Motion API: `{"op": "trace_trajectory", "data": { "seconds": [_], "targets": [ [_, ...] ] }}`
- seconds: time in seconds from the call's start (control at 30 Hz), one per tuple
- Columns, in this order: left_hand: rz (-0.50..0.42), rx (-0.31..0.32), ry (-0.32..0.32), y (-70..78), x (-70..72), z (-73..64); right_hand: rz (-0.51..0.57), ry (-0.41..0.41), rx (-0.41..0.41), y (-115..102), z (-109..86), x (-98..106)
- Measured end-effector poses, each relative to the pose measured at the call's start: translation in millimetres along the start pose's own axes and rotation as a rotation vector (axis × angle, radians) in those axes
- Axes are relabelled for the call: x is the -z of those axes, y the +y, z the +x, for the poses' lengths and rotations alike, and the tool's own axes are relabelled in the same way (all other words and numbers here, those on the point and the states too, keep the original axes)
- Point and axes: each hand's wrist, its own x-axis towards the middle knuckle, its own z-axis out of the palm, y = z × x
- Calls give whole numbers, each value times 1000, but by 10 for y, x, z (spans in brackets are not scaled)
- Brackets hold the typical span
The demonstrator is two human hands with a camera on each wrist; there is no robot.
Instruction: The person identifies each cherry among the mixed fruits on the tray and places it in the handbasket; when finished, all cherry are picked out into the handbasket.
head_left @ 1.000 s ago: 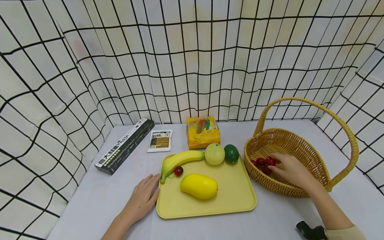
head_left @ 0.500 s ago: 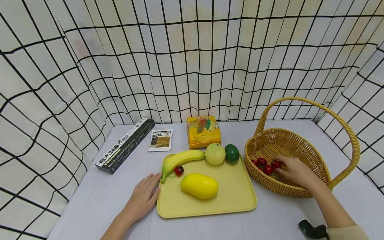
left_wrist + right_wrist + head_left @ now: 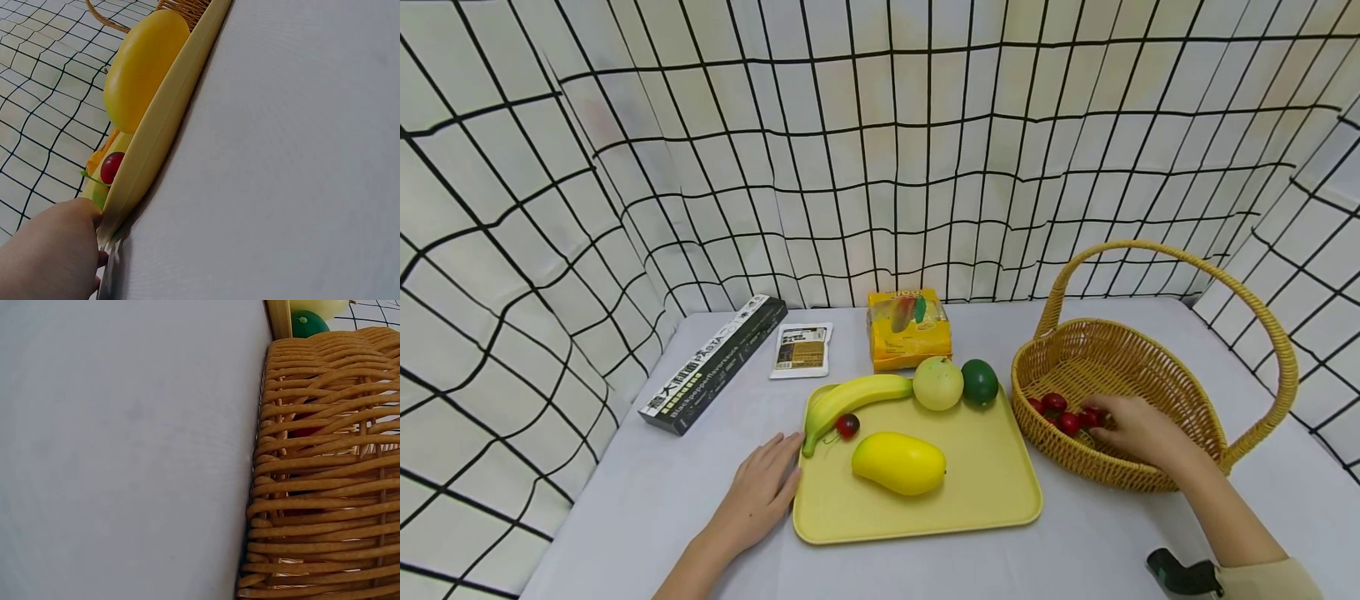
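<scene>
My right hand [image 3: 1138, 429] reaches into the wicker basket [image 3: 1206, 408], its fingers and thumb around a red cherry [image 3: 1088, 417]. Several other cherries [image 3: 1054, 402] lie close by on the basket floor. In the right wrist view the basket's woven wall [image 3: 331, 469] hides the hand. My left hand [image 3: 758, 492] rests with fairly straight fingers at the left edge of the yellow tray [image 3: 985, 492]. On that tray are a banana [image 3: 842, 402], a single cherry [image 3: 847, 427] and a mango [image 3: 898, 463]. A pale green round fruit [image 3: 937, 383] and a dark green fruit [image 3: 980, 383] sit at its far edge.
Behind the tray stands a yellow packet [image 3: 910, 329]. A white sachet [image 3: 801, 350] and a long black pasta box [image 3: 715, 364] lie to the left. The basket's tall handle [image 3: 1180, 254] arches over it. White walls with black netting [image 3: 887, 167] enclose the table.
My right hand has shifted slightly to the right inside the basket, and the cherry at its fingertips has moved with it, apart from the others. My left hand has stayed in place.
</scene>
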Motion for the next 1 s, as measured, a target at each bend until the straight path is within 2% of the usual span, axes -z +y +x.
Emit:
{"op": "trace_trajectory", "data": {
  "seconds": [0.5, 0.83, 1.0],
  "targets": [
    [5, -1, 8, 8, 4, -4, 8, -52, -43, -16, 4, -29],
    [21, -32, 48, -13, -15, -15, 57, -52, -63, -3, -1, -49],
    [15, -18, 31, 3, -4, -11, 81, -46, -57, -4, -8, -47]
  ]
}}
